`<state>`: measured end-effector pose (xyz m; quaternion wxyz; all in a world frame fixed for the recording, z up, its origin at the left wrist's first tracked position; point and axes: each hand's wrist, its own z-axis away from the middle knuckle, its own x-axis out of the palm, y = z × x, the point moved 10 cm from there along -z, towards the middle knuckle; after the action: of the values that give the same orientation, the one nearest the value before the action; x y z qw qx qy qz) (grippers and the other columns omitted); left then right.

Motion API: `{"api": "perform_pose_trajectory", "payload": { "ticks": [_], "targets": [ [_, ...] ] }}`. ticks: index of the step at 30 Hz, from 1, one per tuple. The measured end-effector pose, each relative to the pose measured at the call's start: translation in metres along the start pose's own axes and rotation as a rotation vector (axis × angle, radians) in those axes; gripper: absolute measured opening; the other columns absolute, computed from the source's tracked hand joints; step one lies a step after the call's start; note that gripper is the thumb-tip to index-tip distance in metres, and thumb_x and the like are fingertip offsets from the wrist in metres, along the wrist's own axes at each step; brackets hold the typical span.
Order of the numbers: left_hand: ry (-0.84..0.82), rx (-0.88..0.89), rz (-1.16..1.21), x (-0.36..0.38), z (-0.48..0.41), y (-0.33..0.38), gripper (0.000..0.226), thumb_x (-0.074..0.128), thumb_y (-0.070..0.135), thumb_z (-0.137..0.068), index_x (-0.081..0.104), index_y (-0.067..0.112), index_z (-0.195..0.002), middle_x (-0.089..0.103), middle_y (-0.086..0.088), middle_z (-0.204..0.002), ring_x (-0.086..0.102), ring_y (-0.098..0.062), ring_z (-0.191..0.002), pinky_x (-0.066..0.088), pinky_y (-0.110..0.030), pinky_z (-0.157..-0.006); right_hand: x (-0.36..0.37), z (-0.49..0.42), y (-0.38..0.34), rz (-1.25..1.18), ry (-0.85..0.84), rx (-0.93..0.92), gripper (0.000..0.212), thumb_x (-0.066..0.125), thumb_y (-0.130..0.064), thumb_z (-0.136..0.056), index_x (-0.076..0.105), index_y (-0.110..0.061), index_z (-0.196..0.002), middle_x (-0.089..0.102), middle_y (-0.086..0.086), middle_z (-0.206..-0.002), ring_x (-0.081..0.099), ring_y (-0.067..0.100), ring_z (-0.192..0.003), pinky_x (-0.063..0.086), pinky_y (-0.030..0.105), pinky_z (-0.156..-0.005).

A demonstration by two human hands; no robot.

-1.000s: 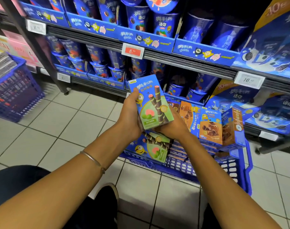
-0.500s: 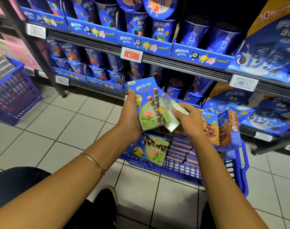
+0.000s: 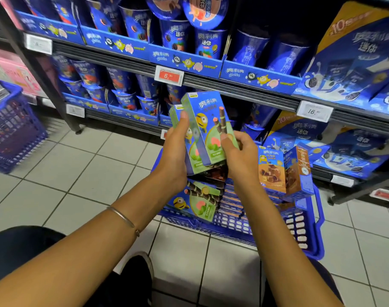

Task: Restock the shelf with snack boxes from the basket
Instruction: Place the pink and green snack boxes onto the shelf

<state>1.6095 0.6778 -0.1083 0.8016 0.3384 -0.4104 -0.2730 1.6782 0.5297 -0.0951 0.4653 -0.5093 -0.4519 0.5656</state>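
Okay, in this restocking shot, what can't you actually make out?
All in the head view:
1. Rear green box: its face is mostly hidden by the front green box and the left hand.
2. Basket: the middle contents are covered by the right hand and the held boxes.
3. Price tag, top left: the digits are blurred.

The green-and-blue cardboard snack box (image 3: 208, 131) I hold up reads 奥利奥 in white near its top. The tall blue paper cups (image 3: 208, 44) on the upper shelf say 奥利奥 迷你. On the shelf rails, a red price tag (image 3: 168, 75) begins 6 and a white price tag (image 3: 314, 111) begins 16; their small digits blur. The big blue carton (image 3: 355, 54) at right shows 10 on its orange corner.
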Motion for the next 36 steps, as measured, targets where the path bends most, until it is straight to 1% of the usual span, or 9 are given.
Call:
{"api": "perform_pose_trajectory", "payload": {
  "ticks": [5,8,12,16,19,22,24,31,36],
  "targets": [
    [0.015,0.153,-0.08,-0.005,-0.003,0.011,0.046,0.074,0.035,-0.098,0.061,0.015,-0.138,0.078,-0.01,-0.122,0.078,-0.033,-0.106,0.065,-0.055,-0.086,0.012,0.01,-0.001,-0.045,-0.07,-0.034,0.017,0.068,-0.022,-0.095,0.065,-0.015,-0.109,0.072,-0.001,-0.101,0.069,0.012,-0.091,0.054,0.028,-0.076],
    [0.041,0.162,-0.057,-0.01,-0.005,0.009,0.044,0.082,0.025,-0.093,0.061,0.016,-0.131,0.082,-0.004,-0.111,0.081,-0.025,-0.094,0.066,-0.041,-0.072,0.018,0.016,-0.007,-0.033,-0.136,-0.072,0.018,0.069,-0.02,-0.095,0.064,-0.012,-0.11,0.073,0.005,-0.105,0.07,0.021,-0.099,0.058,0.038,-0.084],
    [0.057,0.156,-0.049,-0.012,-0.006,0.008,0.041,0.082,0.029,-0.093,0.063,0.018,-0.128,0.081,-0.005,-0.112,0.081,-0.027,-0.096,0.067,-0.045,-0.074,0.022,0.017,-0.01,-0.054,-0.196,-0.103,0.021,0.069,-0.03,-0.095,0.064,-0.015,-0.11,0.075,0.002,-0.103,0.072,0.017,-0.096,0.06,0.03,-0.075],
    [0.072,0.147,-0.037,-0.014,-0.006,0.02,0.05,0.08,0.036,-0.094,0.061,0.016,-0.135,0.08,-0.007,-0.116,0.08,-0.029,-0.101,0.066,-0.052,-0.084,0.015,0.009,0.038,-0.277,-0.155,0.168,0.04,0.052,-0.049,-0.1,0.062,-0.014,-0.117,0.073,0.002,-0.111,0.07,0.02,-0.107,0.057,0.037,-0.089],
    [0.056,0.12,0.006,-0.016,-0.007,0.027,0.056,0.077,0.039,-0.095,0.06,0.014,-0.142,0.077,-0.011,-0.125,0.076,-0.035,-0.112,0.061,-0.06,-0.096,0.013,0.01,0.076,0.28,-0.226,0.087,0.033,0.064,-0.036,-0.097,0.058,-0.015,-0.122,0.061,-0.001,-0.116,0.061,0.023,-0.115,0.053,0.033,-0.089],
    [0.045,0.055,0.028,-0.016,-0.004,0.026,0.061,0.076,0.046,-0.095,0.06,0.016,-0.145,0.076,-0.012,-0.129,0.073,-0.036,-0.117,0.056,-0.061,-0.103,0.035,0.029,0.116,0.847,-0.495,-0.039,0.06,0.074,-0.051,-0.085,0.056,-0.017,-0.131,0.046,0.002,-0.133,0.04,0.022,-0.127,0.043,0.039,-0.102],
    [0.02,0.021,0.04,-0.012,-0.001,0.025,0.061,0.073,0.051,-0.096,0.062,0.017,-0.145,0.076,-0.012,-0.128,0.074,-0.035,-0.117,0.056,-0.061,-0.104,0.039,0.034,0.121,0.955,-0.495,-0.123,0.06,0.073,-0.061,-0.08,0.059,-0.021,-0.123,0.042,-0.003,-0.131,0.033,0.021,-0.125,0.039,0.038,-0.099],
    [0.024,-0.052,0.051,-0.011,0.002,0.021,0.078,0.043,0.083,-0.093,0.071,0.024,-0.135,0.079,-0.01,-0.122,0.076,-0.036,-0.112,0.057,-0.063,-0.101,0.018,0.024,0.096,0.636,-0.418,-0.047,0.04,0.086,-0.041,-0.076,0.056,-0.029,-0.1,0.065,-0.008,-0.094,0.064,0.012,-0.082,0.054,0.038,-0.069],
    [0.063,-0.063,0.046,-0.016,0.0,0.021,0.088,0.031,0.09,-0.09,0.073,0.026,-0.133,0.08,-0.008,-0.119,0.078,-0.035,-0.107,0.059,-0.065,-0.094,-0.024,0.003,0.064,0.133,-0.141,0.089,0.023,0.076,-0.019,-0.09,0.063,-0.015,-0.109,0.072,0.008,-0.104,0.074,0.013,-0.077,0.06,0.035,-0.066]
  ]
}}
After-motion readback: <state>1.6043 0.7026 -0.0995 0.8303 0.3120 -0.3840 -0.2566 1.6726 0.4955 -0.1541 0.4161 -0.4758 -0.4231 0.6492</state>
